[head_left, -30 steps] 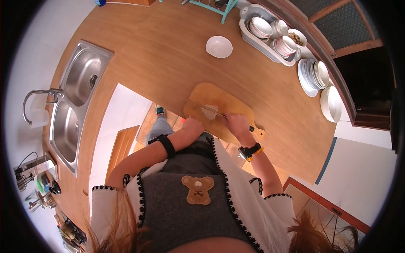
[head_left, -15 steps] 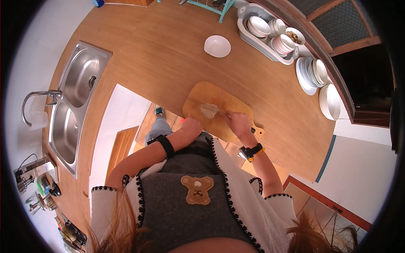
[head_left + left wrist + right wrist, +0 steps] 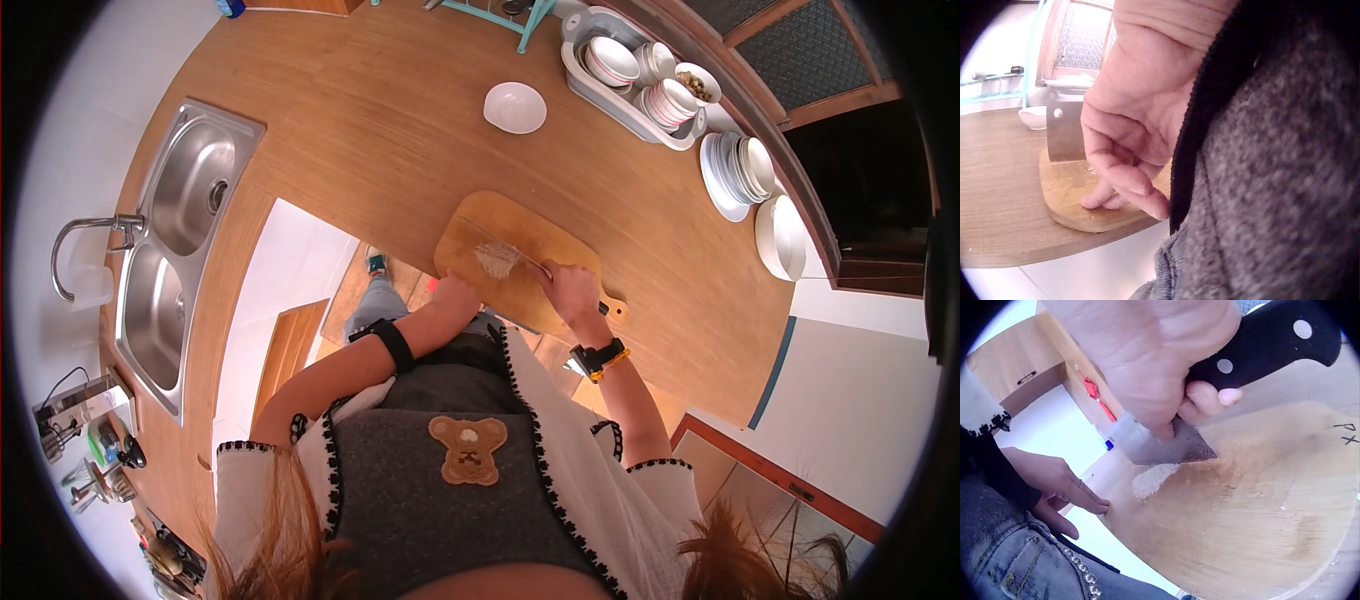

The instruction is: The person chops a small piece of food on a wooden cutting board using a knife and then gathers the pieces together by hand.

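The right hand [image 3: 572,291] grips the black handle [image 3: 1260,347] of a broad-bladed knife over the wooden cutting board [image 3: 545,235]. In the right wrist view the blade [image 3: 1160,445] stands beside a small pile of pale, finely chopped food [image 3: 1155,480]. The left hand [image 3: 456,302] is at the board's near left edge, its fingertips touching the board and its fingers loosely bent, holding nothing. From the left wrist, the hand [image 3: 1132,119] hangs over the board's rim, with the upright blade [image 3: 1065,132] behind it.
A white bowl [image 3: 515,108] stands beyond the board. At the back right are a grey rack [image 3: 625,110] of bowls, stacked plates [image 3: 722,178] and a large white bowl [image 3: 780,238]. A double sink [image 3: 155,310] lies to the left, and the counter's near edge runs below the board.
The knife blade has tilted and shifted against the pale pile, which shows more fully in the head view. The left hand stays at the board's edge.
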`<state>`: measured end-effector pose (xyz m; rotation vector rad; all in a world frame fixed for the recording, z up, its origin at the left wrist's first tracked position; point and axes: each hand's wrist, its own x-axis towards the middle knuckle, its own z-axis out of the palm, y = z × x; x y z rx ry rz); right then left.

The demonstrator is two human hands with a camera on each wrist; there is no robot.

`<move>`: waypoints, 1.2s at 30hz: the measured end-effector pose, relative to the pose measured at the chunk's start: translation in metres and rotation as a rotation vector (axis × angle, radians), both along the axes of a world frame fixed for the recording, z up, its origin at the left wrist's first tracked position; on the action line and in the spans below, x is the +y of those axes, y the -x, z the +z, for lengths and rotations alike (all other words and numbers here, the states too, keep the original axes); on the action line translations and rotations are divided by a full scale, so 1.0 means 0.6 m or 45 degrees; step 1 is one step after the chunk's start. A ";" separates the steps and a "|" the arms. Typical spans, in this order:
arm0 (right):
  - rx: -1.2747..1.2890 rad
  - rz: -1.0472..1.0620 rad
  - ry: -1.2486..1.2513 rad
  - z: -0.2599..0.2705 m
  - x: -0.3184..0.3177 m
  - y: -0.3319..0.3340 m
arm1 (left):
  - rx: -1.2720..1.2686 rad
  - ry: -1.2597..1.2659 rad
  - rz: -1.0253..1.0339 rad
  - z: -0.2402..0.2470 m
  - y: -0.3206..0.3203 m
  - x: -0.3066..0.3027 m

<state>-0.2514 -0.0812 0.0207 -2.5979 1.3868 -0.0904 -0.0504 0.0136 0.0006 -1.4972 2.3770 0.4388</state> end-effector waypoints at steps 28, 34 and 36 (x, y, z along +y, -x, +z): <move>0.050 0.132 -0.043 -0.003 0.031 -0.009 | 0.025 -0.039 -0.015 -0.019 -0.005 0.005; 0.003 0.106 -0.019 -0.019 0.034 -0.006 | 0.028 -0.052 -0.065 -0.024 -0.007 0.007; 0.025 0.112 -0.008 -0.015 0.027 -0.012 | 0.045 -0.110 -0.037 -0.027 -0.012 0.002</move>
